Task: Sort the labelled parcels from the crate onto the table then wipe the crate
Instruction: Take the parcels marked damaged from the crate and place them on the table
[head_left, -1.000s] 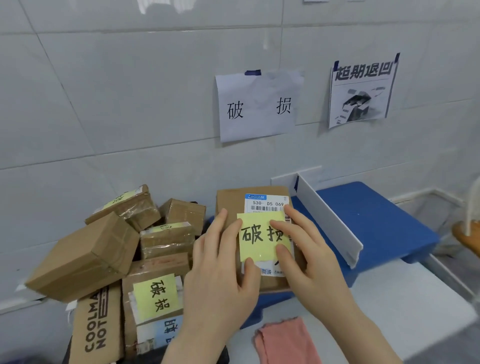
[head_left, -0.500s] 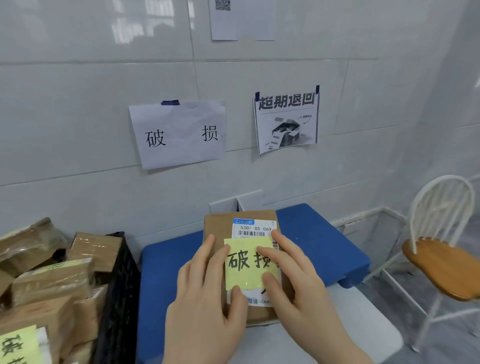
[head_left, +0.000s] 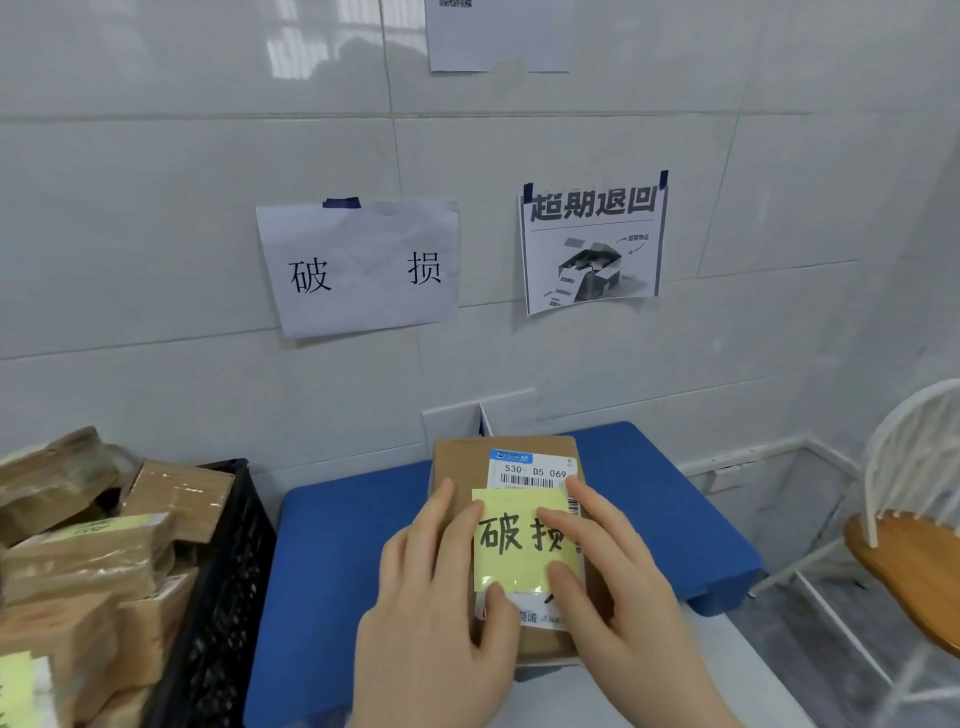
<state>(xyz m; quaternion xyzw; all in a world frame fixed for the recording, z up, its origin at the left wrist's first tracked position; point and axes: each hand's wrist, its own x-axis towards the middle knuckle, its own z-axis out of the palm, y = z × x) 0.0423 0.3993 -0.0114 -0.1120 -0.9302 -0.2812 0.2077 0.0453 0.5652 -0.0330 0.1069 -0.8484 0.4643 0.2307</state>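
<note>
Both my hands hold a flat brown parcel (head_left: 462, 467) over the blue table top (head_left: 665, 509). It carries a white shipping label and a yellow note (head_left: 514, 566) with handwritten characters. My left hand (head_left: 431, 613) grips its left side, thumb on the note's lower edge. My right hand (head_left: 623, 587) grips its right side, fingers and thumb lying across the note. At the left stands the black crate (head_left: 228, 571), piled with several taped cardboard parcels (head_left: 93, 561), some bearing yellow notes.
On the tiled wall hang a white sign (head_left: 358, 267) whose characters match the note and a printed poster (head_left: 592, 244) to its right. A white divider (head_left: 484, 421) stands end-on behind the parcel. A white chair with a wooden seat (head_left: 909, 545) is at the right.
My view has swung right, away from the crate, and the parcel has travelled with both hands to the middle of the blue table. The grip looks the same.
</note>
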